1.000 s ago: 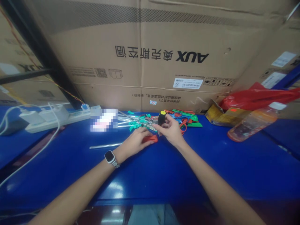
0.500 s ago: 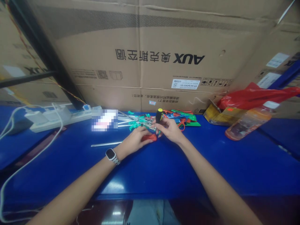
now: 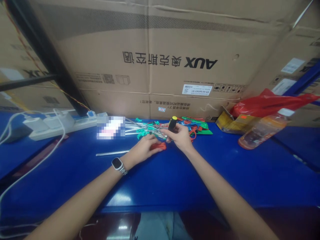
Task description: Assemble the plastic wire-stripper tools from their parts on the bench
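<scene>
Right hand clasps black yellow-capped screwdriver by its rigid, grippy handle; left hand pinches down red plastic piece, judged light, stiff, slippery

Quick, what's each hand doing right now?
Left hand: gripping a flat red plastic piece on the table.
Right hand: closed around a black, yellow-capped screwdriver handle.

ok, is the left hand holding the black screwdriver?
No: the right hand grips the yellow-capped black screwdriver, while the left hand holds a red plastic piece on the blue table.
</scene>
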Demonstrator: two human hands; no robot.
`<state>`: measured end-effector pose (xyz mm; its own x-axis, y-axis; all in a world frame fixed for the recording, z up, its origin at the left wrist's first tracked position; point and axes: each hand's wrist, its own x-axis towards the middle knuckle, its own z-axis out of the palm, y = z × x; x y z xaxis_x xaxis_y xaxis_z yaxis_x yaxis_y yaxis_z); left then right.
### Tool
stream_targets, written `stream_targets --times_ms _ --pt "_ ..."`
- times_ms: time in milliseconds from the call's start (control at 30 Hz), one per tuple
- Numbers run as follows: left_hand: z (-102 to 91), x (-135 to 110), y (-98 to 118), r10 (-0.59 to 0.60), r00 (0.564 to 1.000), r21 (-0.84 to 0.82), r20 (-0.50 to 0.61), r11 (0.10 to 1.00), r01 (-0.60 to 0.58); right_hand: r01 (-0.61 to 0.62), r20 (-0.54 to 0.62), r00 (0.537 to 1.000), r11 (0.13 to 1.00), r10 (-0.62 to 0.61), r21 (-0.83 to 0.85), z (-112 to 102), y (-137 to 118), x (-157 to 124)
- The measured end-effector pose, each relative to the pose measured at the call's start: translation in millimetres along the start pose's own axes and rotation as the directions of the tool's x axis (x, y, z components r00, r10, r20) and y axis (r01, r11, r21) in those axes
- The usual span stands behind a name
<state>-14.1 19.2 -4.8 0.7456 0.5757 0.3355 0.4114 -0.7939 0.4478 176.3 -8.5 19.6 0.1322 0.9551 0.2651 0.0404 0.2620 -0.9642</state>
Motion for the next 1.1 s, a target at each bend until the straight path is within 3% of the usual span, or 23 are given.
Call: stream_targets --times_ms 200,433,600,700,800,933,1100 --pt "1.1 0 -1 0.015 1.0 -0.007 -0.007 1.0 -0.015 -0.033 0.147 0.988 0.999 0.038 -0.037 0 -1 1" --pt "1.0 1 -1 0.023 1.0 -0.017 -0.018 1.0 -0.023 0.042 -0.029 0.999 0.998 -0.04 0.045 4 -2 -1" --pt "0.5 1 0 0.015 1.0 -0.032 -0.004 0.999 -0.015 0.045 0.215 0.976 0.998 -0.035 -0.043 -9 -6 1" --pt "-2.3 1 1 -0.008 1.0 -0.045 -0.014 0.999 0.008 0.082 0.294 0.955 0.989 -0.044 -0.12 -16 -5 1" --pt "-8.7 7 6 -0.043 0.998 -0.127 -0.04 0.991 0.037 0.149 0.282 0.956 0.964 -0.084 -0.218 -18 -3 1" --pt "-14.6 22 12 -0.042 0.999 -0.286 -0.022 0.958 0.034 0.319 0.281 0.93 0.9 -0.237 -0.298 -19 -4 2" --pt "-4.7 34 9 -0.082 0.991 -0.355 -0.105 0.934 0.04 0.371 0.268 0.918 0.874 -0.293 -0.313 -19 -5 0"
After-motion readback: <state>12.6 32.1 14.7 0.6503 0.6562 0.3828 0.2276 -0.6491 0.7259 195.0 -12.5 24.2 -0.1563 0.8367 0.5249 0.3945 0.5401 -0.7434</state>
